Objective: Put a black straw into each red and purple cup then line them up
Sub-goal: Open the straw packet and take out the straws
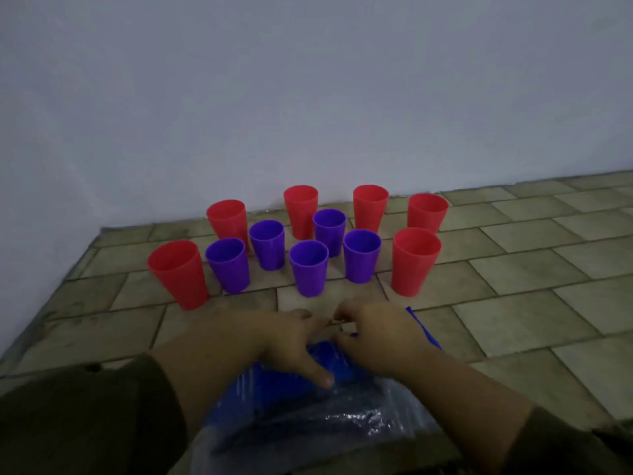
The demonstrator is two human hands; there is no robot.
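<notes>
"Where are the black straws (346, 406)?"

"Inside the blue-and-clear plastic bag (301, 419) lying on the tiled floor (513, 323), right under my wrists. Through the clear part I see only a dark bundle. I can't make out single straws, nor tell which way they run."

"And your hands?"

"My left hand (284, 341) and right hand (380, 337) meet at the bag's far end, fingers curled and pinching the plastic there between them. My left thumb lies on the bag. Neither holds a straw."

"So which way does the work lie?"

"Away from me. The bag's far end faces the cups, which stand just beyond my knuckles: five purple plastic cups (308, 269) in the middle and six red plastic cups (416, 262) around them toward the wall (308, 97). All are upright and none has a straw. The nearest purple one is dead ahead, between my hands. The red one at the left end is nearer my left hand, the one at the right nearer my right. I judge the bag must be opened first — then each straw goes forward and down, end-first into a cup's mouth."
</notes>
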